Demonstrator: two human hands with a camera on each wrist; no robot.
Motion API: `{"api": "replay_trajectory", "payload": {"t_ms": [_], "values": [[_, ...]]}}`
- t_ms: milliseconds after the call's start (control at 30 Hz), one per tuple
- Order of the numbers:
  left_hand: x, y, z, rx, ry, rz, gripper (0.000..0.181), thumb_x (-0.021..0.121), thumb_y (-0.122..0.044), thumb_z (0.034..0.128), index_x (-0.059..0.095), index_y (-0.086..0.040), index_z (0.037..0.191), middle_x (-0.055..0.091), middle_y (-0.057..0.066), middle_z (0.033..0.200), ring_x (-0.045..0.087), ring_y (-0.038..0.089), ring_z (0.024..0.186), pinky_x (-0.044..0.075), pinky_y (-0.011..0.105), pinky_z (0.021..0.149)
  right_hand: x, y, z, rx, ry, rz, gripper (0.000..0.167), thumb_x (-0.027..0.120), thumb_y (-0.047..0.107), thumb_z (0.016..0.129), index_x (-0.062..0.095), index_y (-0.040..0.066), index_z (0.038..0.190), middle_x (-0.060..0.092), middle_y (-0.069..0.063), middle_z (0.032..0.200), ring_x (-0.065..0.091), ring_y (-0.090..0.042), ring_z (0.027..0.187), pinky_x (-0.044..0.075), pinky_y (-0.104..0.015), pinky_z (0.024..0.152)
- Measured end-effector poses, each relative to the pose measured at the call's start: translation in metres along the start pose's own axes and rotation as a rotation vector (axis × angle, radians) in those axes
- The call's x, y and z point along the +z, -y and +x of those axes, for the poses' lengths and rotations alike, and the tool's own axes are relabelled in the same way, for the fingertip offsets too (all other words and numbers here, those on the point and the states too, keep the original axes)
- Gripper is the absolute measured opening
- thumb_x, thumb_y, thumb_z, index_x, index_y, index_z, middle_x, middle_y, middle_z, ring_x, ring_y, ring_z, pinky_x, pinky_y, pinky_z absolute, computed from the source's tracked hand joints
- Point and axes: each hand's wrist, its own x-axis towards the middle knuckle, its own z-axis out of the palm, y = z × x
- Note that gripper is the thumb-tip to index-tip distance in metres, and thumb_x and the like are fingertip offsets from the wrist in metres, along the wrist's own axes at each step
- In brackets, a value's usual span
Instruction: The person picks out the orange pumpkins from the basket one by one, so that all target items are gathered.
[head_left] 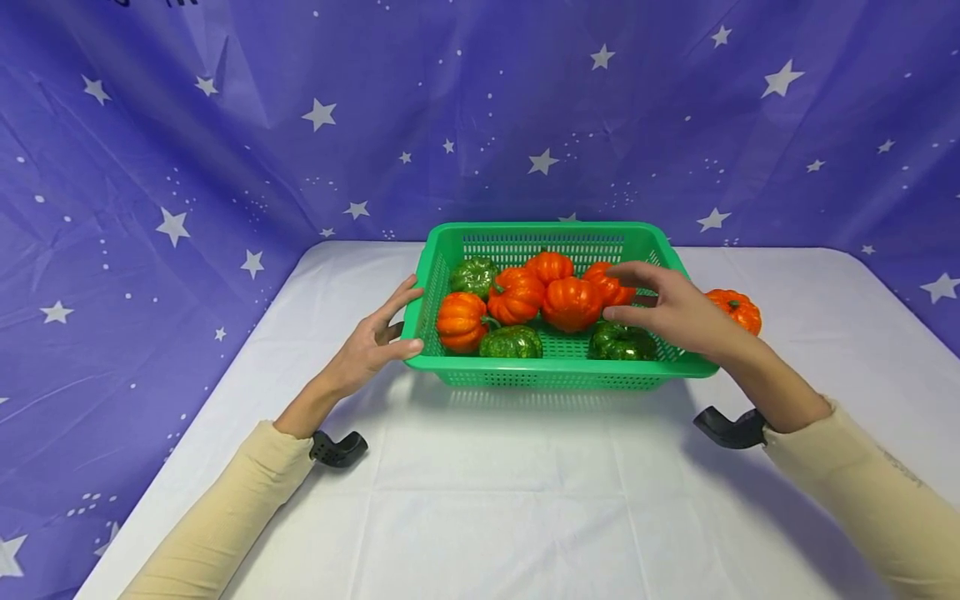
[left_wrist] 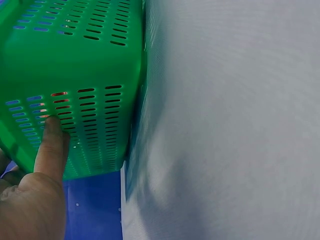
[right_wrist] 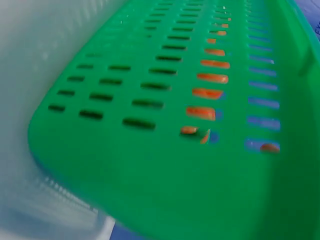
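A green plastic basket (head_left: 555, 365) with slotted walls holds several small orange pumpkins (head_left: 573, 303) and green pumpkins (head_left: 512, 342). My left hand (head_left: 367, 343) rests against the basket's left end, fingers spread along the rim. In the left wrist view, one straight finger (left_wrist: 49, 150) touches the outer wall. My right hand (head_left: 671, 312) hovers over the basket's right part, thumb and fingers apart, next to an orange pumpkin (head_left: 600, 273) that it partly hides. The right wrist view shows the slotted basket wall (right_wrist: 125, 165), with orange behind some slots; the right hand is out of that view.
Another orange pumpkin (head_left: 738, 310) lies on the white-covered table (head_left: 510, 492), right of the basket and partly behind the right wrist. A purple cloth with white stars (head_left: 480, 108) hangs behind and to the left. Black curved mounts (head_left: 339, 450) sit on both wrists.
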Motion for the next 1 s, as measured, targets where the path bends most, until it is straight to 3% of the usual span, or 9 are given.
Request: {"api": "replay_trajectory", "payload": {"t_ms": [267, 500, 800, 1000], "values": [[0.001, 0.000, 0.000, 0.000, -0.002, 0.004, 0.074, 0.066, -0.023, 0.0921, 0.030, -0.006, 0.155, 0.006, -0.004, 0.165, 0.007, 0.016, 0.149, 0.016, 0.054, 0.116, 0.013, 0.005, 0.009, -0.002, -0.003, -0.118, 0.055, 0.071, 0.024, 0.092, 0.050, 0.006, 0.141, 0.049, -0.015, 0.144, 0.041, -0.038, 0.133, 0.037, -0.060, 0.103], [0.000, 0.000, 0.000, 0.002, -0.012, 0.007, 0.073, 0.064, -0.017, 0.0915, 0.030, -0.005, 0.155, 0.006, -0.001, 0.165, 0.006, 0.017, 0.149, 0.015, 0.055, 0.116, 0.022, 0.008, 0.025, -0.013, 0.023, -0.104, 0.056, 0.068, 0.019, 0.094, 0.048, 0.000, 0.142, 0.044, -0.018, 0.147, 0.036, -0.040, 0.136, 0.033, -0.061, 0.106], [0.002, 0.000, -0.001, 0.007, -0.008, 0.015, 0.074, 0.066, -0.020, 0.0915, 0.030, -0.004, 0.154, 0.006, -0.001, 0.165, 0.007, 0.017, 0.149, 0.016, 0.056, 0.115, 0.026, 0.003, 0.035, 0.053, 0.076, -0.074, 0.062, 0.067, 0.022, 0.094, 0.041, 0.000, 0.146, 0.038, -0.020, 0.150, 0.029, -0.040, 0.140, 0.027, -0.062, 0.108], [0.000, 0.001, 0.000, 0.011, -0.008, 0.023, 0.073, 0.065, -0.021, 0.0920, 0.030, -0.006, 0.155, 0.006, -0.001, 0.165, 0.006, 0.016, 0.149, 0.015, 0.057, 0.115, 0.024, -0.003, 0.039, 0.075, 0.101, -0.038, 0.063, 0.065, 0.020, 0.095, 0.038, -0.002, 0.148, 0.039, -0.022, 0.149, 0.032, -0.041, 0.137, 0.032, -0.059, 0.107]]}}
